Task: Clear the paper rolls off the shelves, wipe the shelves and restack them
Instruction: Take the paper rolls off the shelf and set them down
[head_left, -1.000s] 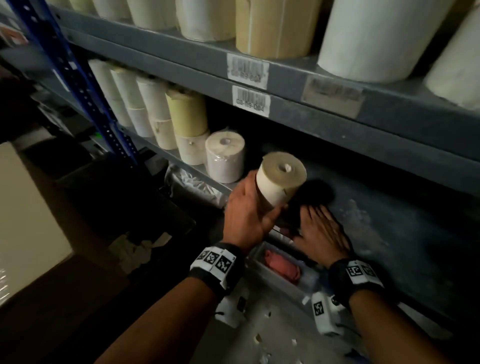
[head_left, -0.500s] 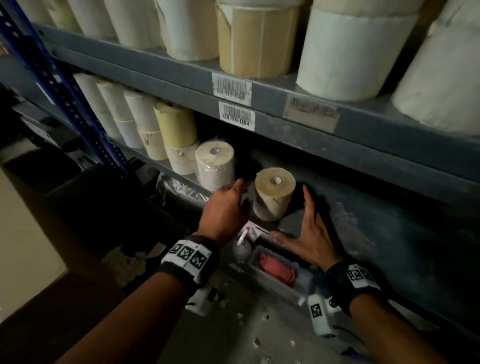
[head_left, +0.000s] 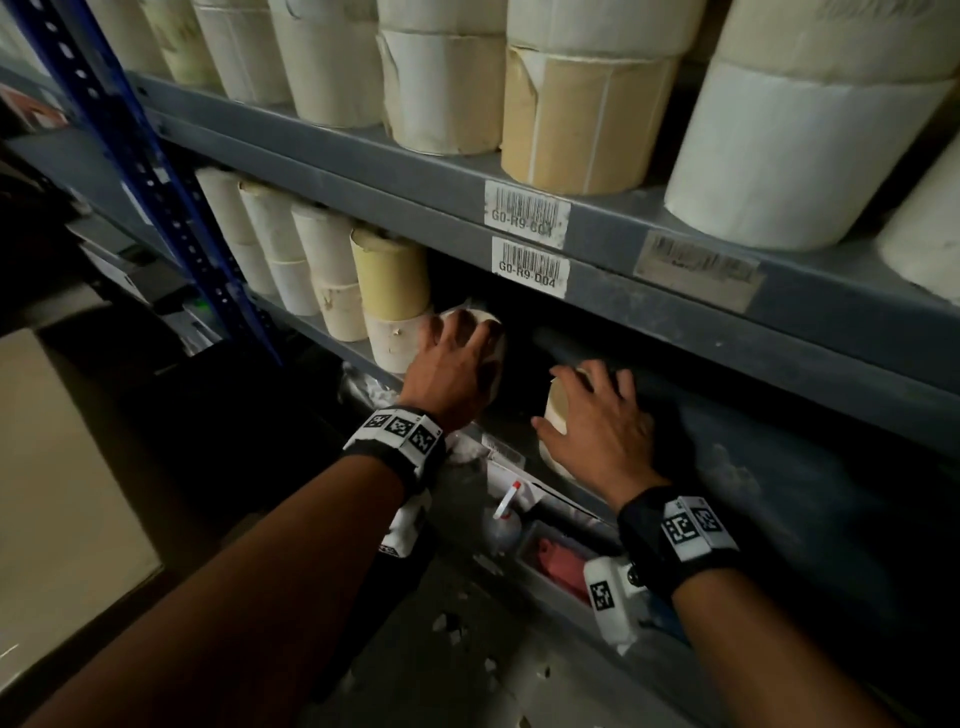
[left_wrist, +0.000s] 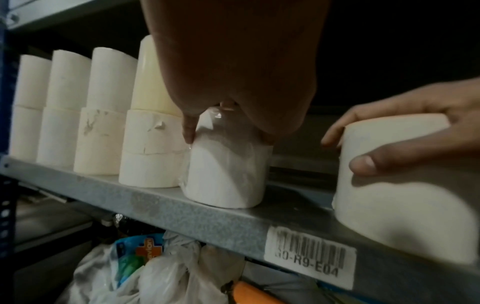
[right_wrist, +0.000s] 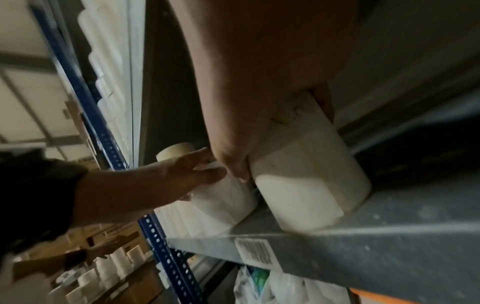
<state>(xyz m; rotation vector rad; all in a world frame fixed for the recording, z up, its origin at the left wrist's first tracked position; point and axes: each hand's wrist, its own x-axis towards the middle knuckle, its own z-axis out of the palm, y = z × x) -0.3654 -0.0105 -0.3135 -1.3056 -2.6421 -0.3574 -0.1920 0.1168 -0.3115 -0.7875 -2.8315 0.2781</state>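
Note:
Two paper rolls stand near the front of the grey lower shelf (head_left: 779, 467). My left hand (head_left: 462, 343) grips the plastic-wrapped white roll (head_left: 496, 338) from above; in the left wrist view its fingers (left_wrist: 188, 133) come down the sides of this roll (left_wrist: 226, 174). My right hand (head_left: 587, 400) holds the beige roll (head_left: 553, 410) just to the right, thumb on the front and fingers over the top (left_wrist: 350, 151). In the right wrist view the beige roll (right_wrist: 306, 185) stands at the shelf edge (right_wrist: 389, 236), close beside the wrapped roll (right_wrist: 223, 201).
Stacked rolls (head_left: 332, 275) fill the shelf to the left, up to a blue upright (head_left: 171, 192). Large rolls (head_left: 582, 114) line the shelf above. Below sit a bin with a red cloth (head_left: 561, 564), a small bottle (head_left: 501, 525) and plastic bags (left_wrist: 155, 267). A cardboard box (head_left: 62, 493) stands left.
My left hand set the beige roll down on the shelf and moved left onto the wrapped roll. My right hand left the shelf surface and took hold of the beige roll.

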